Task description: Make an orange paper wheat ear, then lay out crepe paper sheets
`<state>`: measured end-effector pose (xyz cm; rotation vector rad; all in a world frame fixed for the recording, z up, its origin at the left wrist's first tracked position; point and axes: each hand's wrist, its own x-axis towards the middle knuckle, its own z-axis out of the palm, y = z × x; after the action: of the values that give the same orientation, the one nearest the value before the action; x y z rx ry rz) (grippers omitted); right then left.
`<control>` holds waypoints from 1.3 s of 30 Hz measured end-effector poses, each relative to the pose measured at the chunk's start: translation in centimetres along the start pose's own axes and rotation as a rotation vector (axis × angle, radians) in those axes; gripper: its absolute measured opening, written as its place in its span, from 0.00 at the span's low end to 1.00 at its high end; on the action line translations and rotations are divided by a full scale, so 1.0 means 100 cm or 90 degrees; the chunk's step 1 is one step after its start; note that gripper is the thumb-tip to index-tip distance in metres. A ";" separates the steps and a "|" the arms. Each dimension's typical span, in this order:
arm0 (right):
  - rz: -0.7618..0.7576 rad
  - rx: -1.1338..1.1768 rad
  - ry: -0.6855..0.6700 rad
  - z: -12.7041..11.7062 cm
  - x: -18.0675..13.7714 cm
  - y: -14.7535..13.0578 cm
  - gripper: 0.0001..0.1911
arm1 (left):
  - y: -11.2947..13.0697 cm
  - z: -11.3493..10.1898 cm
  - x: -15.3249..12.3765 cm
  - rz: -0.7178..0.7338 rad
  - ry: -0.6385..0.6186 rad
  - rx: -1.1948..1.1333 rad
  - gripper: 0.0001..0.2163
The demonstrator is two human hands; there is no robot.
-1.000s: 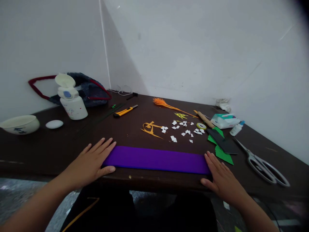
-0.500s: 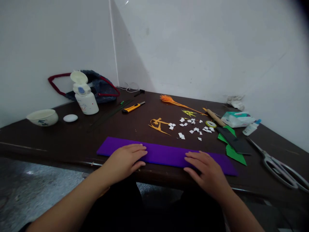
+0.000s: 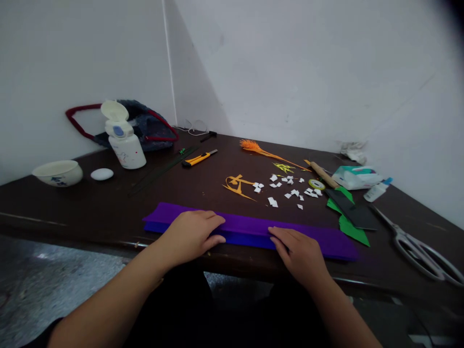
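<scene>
A long folded strip of purple paper (image 3: 246,224) lies along the table's near edge. Its front edge is lifted from the lower layer, where a bluer band shows. On the left half, my left hand (image 3: 194,234) closes on the raised edge, fingers on top and thumb below in front. My right hand (image 3: 299,249) grips the same edge further right, with fingertips over it and the thumb close under them. The paper beneath both palms is hidden. Beyond the strip are orange paper scraps (image 3: 237,187) and several small white paper pieces (image 3: 273,202).
To the right lie large scissors (image 3: 416,251), green paper (image 3: 354,232), a dark flat piece (image 3: 350,209), a tape roll (image 3: 316,184), a glue bottle (image 3: 377,191) and a tissue pack (image 3: 357,177). A yellow cutter (image 3: 199,158), white bottle (image 3: 126,151) and bowl (image 3: 60,174) stand left.
The strip's front edge has come up and away from me, exposing the bluer layer below. My right hand has shifted slightly left, and both hands have closed on the edge.
</scene>
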<state>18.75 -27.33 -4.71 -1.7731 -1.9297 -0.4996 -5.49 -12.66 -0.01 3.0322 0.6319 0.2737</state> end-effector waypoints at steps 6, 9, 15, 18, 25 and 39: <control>-0.015 -0.033 0.049 -0.002 0.002 -0.003 0.14 | 0.005 -0.001 0.011 -0.044 -0.003 0.059 0.10; -0.046 0.007 0.161 -0.006 -0.001 -0.004 0.12 | 0.001 0.004 0.013 -0.063 0.026 0.064 0.10; -0.118 0.067 0.091 -0.007 -0.002 -0.007 0.04 | -0.007 0.014 0.013 -0.057 0.076 0.037 0.19; -0.110 0.069 0.022 -0.005 0.001 -0.008 0.05 | -0.007 0.013 0.012 -0.047 0.058 0.038 0.27; -0.100 0.029 0.046 0.000 -0.002 -0.005 0.08 | -0.004 0.005 0.011 -0.026 0.025 0.040 0.23; -0.065 -0.018 0.048 0.003 0.003 -0.003 0.12 | 0.005 -0.010 0.014 0.060 -0.050 0.061 0.07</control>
<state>18.37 -26.96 -4.81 -1.6542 -1.9775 -0.6223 -4.19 -12.54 1.26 3.1519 0.5127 0.1284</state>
